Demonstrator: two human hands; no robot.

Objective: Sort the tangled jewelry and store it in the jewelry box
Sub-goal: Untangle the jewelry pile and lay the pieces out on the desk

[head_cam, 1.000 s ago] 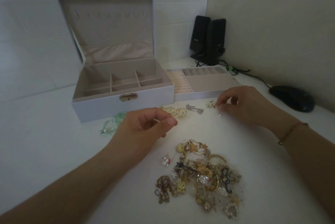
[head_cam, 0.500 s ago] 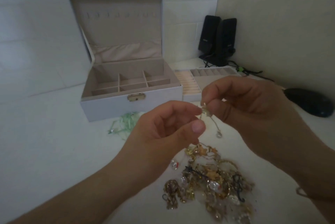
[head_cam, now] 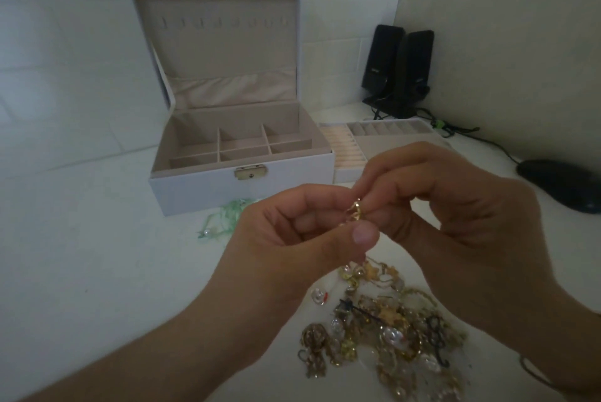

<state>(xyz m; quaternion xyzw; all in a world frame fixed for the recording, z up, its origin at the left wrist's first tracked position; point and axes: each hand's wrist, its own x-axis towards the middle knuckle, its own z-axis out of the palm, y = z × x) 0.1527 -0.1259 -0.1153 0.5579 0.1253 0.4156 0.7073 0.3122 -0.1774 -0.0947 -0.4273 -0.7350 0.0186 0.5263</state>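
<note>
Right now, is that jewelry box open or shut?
Open: the jewelry box has its lid standing upright, and its bare divided compartments show.

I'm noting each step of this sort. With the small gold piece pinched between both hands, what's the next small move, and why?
Probably carry the gold piece forward and drop it into a compartment of the open jewelry box. The left hand and right hand both pinch it above the tangled pile, so it looks separated already, and the compartments in view appear empty. If a strand trails unseen, free that first.
</note>
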